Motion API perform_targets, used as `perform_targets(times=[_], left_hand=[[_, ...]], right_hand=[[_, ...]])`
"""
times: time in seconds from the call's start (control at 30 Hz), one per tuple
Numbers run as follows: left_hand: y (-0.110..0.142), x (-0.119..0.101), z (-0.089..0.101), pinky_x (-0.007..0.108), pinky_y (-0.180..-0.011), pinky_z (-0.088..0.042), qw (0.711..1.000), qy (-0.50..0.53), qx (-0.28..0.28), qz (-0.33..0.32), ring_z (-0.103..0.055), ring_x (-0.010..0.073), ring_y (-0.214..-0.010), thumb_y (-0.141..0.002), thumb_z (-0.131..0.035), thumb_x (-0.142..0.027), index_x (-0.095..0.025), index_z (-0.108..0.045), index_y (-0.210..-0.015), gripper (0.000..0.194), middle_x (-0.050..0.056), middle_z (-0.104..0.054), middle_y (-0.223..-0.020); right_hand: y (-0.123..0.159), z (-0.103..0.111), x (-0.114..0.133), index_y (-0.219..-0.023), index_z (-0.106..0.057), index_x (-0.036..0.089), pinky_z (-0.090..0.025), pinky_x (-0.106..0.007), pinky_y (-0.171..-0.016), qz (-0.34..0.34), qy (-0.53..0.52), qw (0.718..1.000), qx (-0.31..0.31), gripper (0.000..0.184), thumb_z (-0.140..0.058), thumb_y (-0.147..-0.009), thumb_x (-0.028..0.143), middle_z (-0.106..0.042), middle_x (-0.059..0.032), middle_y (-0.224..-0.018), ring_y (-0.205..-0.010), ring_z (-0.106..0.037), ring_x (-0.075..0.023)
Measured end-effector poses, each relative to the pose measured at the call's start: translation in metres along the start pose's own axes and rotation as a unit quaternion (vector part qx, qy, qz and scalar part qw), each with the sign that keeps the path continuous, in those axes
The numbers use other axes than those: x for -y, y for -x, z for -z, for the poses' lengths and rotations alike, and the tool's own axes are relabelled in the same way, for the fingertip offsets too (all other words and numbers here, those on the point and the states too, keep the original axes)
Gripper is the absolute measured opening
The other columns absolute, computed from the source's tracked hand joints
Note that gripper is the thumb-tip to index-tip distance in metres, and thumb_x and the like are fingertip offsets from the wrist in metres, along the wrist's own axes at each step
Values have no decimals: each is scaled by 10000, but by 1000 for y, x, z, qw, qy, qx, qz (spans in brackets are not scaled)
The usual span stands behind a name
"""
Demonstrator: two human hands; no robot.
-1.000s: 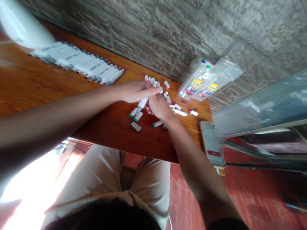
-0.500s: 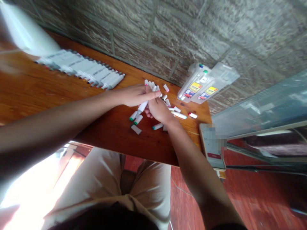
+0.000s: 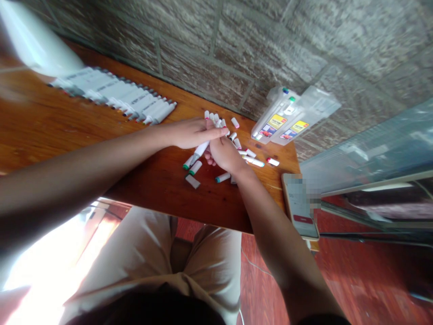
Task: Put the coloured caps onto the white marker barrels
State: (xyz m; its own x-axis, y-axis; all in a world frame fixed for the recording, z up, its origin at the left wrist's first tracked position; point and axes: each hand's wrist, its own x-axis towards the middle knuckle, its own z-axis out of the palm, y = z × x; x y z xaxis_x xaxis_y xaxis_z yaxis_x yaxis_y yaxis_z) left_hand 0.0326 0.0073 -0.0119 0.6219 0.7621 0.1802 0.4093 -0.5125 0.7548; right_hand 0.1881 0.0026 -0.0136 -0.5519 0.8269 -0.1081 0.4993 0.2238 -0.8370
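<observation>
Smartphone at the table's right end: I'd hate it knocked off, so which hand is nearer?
Right. The right hand is left of the smartphone and farther forward; the left hand is farther left again, on the right hand's far side from the phone.

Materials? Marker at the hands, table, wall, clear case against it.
Marker: probably plastic; smooth, white body.
Table: wood, likely varnished; grain and sheen show.
Wall: stone or imitation; rough, mottled blocks.
Case: likely plastic; see-through, glossy.
</observation>
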Motion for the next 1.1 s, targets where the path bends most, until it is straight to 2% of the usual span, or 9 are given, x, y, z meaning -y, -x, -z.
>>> perform_targets(times=[0.13,0.4,0.57,0.8,0.97,1.1], left_hand=[[0,0,1,196,-675,-537,1000,18,12,11,-683,134,-605,-1040,-268,-638,-169,-775,-691,774,22,-707,-594],[0,-1,1,218,-611,-538,1000,2,-5,13,-677,147,-582,-1022,-280,-678,-178,-752,-659,777,2,-610,-487],[0,3,1,233,-647,-557,1000,2,-5,-1,-707,163,-661,-1029,-301,-656,-195,-774,-735,723,0,-658,-562],[1,3,1,254,-626,-553,999,-5,8,40,-705,160,-653,-1027,-240,-676,-217,-787,-749,766,1,-665,-583],[2,4,2,268,-739,-571,999,4,18,45,-728,194,-799,-1015,-333,-661,-191,-793,-846,679,22,-719,-705],[2,3,2,271,-777,-556,999,-5,11,52,-722,201,-857,-1027,-313,-633,-179,-788,-859,679,23,-715,-746]], right_hand=[[-1,-1,-2,-681,-517,199,-514,-243,-540,4,2,1000,4,721,-148,-990,736,-568,-25,-596,-451,-545,-115],[-1,-2,0,-756,-549,187,-510,-233,-520,-3,12,1000,0,697,-137,-1020,684,-563,-26,-610,-478,-568,-122],[3,0,6,-700,-545,173,-521,-242,-549,-8,9,1000,7,721,-139,-1029,670,-581,-45,-628,-498,-584,-118],[4,0,7,-864,-598,164,-547,-261,-631,-15,26,999,15,641,-166,-1062,594,-591,-48,-680,-624,-659,-158],[5,0,7,-877,-581,174,-555,-265,-662,-8,40,999,8,588,-175,-1076,549,-579,-41,-678,-656,-667,-165],[3,0,4,-863,-567,176,-554,-254,-706,-2,42,999,5,550,-198,-1083,520,-572,-38,-684,-730,-685,-168]])
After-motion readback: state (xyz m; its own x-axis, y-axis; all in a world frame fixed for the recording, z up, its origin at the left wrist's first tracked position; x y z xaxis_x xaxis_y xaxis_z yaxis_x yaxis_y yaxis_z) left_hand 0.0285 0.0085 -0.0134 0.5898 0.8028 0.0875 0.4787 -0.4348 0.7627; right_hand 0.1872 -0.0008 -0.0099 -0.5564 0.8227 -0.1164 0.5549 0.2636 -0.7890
